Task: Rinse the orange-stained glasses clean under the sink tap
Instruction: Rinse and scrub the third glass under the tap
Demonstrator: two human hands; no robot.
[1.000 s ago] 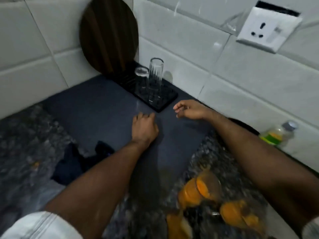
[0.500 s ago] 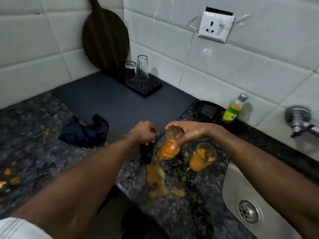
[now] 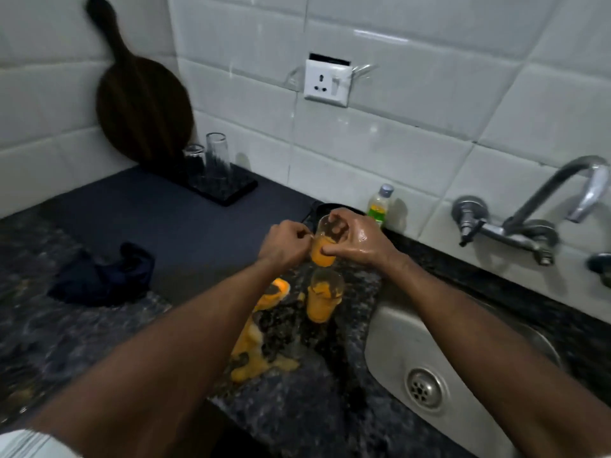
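Observation:
My right hand [image 3: 358, 241] grips an orange-stained glass [image 3: 322, 249] and holds it upright above the granite counter. My left hand [image 3: 286, 241] is closed right beside it, its fingertips touching the glass's side. A second orange-stained glass [image 3: 322, 300] stands on the counter just below. A third glass [image 3: 272, 294] seems to lie tipped over, partly hidden by my left forearm, with orange liquid [image 3: 261, 355] spilled on the counter. The steel sink [image 3: 396, 342] is to the right, with the tap [image 3: 568, 190] on the wall above it.
Two clean glasses [image 3: 215, 163] stand on a black rack [image 3: 231, 193] by a round wooden board [image 3: 142, 110]. A dark cloth [image 3: 105, 276] lies on the left. A soap bottle [image 3: 378, 206] stands by the wall, a wall socket [image 3: 327, 82] above.
My right hand has lifted the stained glass off the counter and turned it upright. My view has swung right, bringing the tap into sight.

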